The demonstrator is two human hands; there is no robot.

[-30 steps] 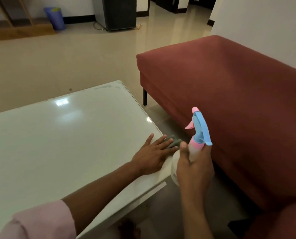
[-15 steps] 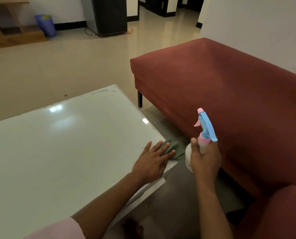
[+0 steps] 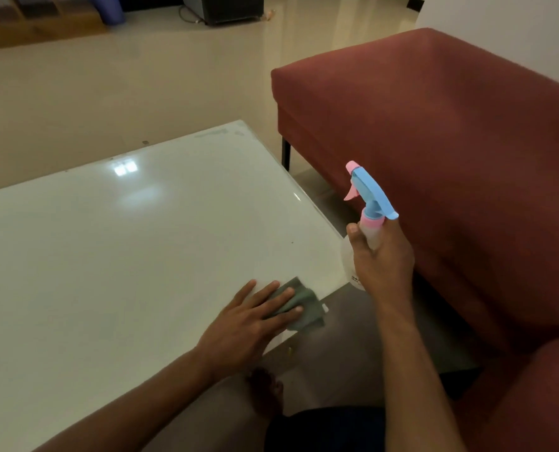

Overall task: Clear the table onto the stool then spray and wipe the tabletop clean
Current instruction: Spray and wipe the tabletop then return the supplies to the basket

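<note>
A glossy white tabletop [image 3: 124, 256] fills the left and middle of the head view. My left hand [image 3: 255, 318] lies flat with straight fingers on a grey-green cloth [image 3: 305, 309] at the table's near right corner. The cloth's right part hangs past the edge. My right hand [image 3: 380, 259] grips the neck of a clear spray bottle with a blue and pink trigger head [image 3: 367, 194], held upright just off the table's right edge. The nozzle points left over the table. The stool is not in view.
A red sofa [image 3: 451, 141] runs along the right, with a narrow floor gap between it and the table. My bare foot [image 3: 266, 391] and knee show below the near table edge. A dark cabinet [image 3: 229, 6] and a blue bin [image 3: 108, 9] stand far back.
My left hand slid the cloth along the table's right edge toward the near corner. The right hand kept hold of the bottle and lifted it slightly. The camera shifted.
</note>
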